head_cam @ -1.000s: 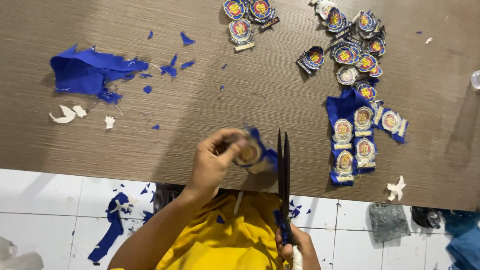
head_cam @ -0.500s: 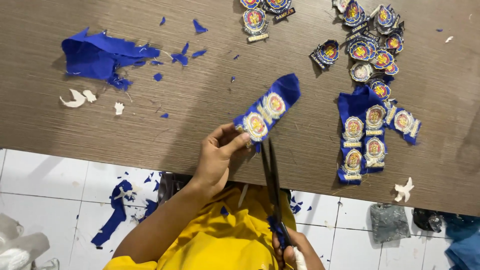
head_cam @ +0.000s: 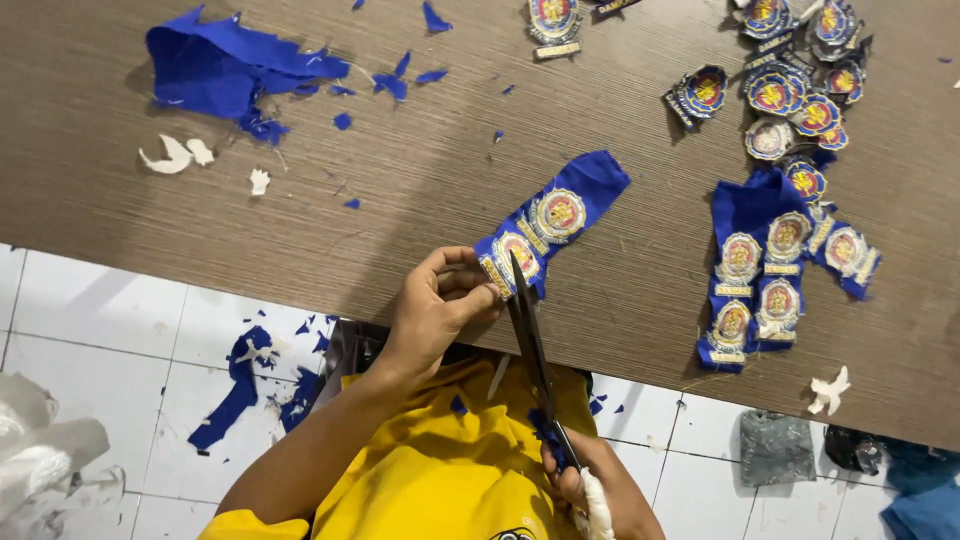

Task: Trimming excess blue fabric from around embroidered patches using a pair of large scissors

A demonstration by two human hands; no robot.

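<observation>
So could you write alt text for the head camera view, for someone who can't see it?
A person's left hand holds a blue strip of embroidered badges at a wooden table edge while the right hand works scissors into it. Cut badges and blue fabric scraps lie around.

a yellow short-sleeved shirt covers the torso, with small blue scraps clinging to its front. both forearms are bare, and a white wrapping sits at the right hand [head_cam: 580,485].

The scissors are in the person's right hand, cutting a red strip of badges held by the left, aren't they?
Not quite: in the head view the strip is blue, not red. The scissors are indeed in the right hand, and the left hand holds the strip.
</observation>
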